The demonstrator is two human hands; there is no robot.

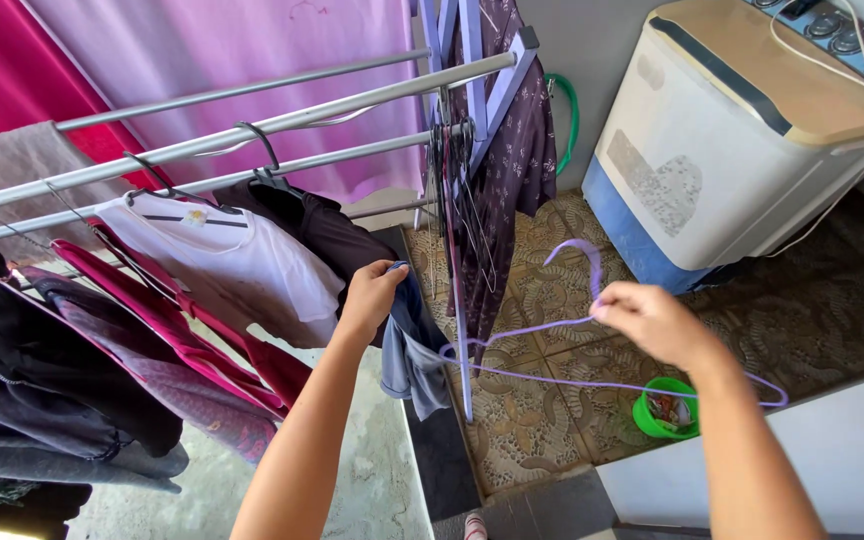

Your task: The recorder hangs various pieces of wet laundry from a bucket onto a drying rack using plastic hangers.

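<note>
My left hand (pixel 370 293) grips the top of a small grey-blue garment (pixel 414 350) that hangs down from it. My right hand (pixel 652 322) holds a thin lilac wire hanger (pixel 552 325) near its hook, and one end of the hanger reaches into the garment. Both hands are just in front of the metal drying rack (pixel 282 120). On the rack hang a white shirt (pixel 232 260) and a dark top (pixel 327 230) on black hangers.
More clothes in red, purple and black hang at the left (pixel 102 350). A bunch of empty hangers (pixel 452 190) and a dark patterned garment (pixel 512 150) hang at the rack's end. A washing machine (pixel 742 140) stands at the right, a green tub (pixel 664 410) on the patterned floor.
</note>
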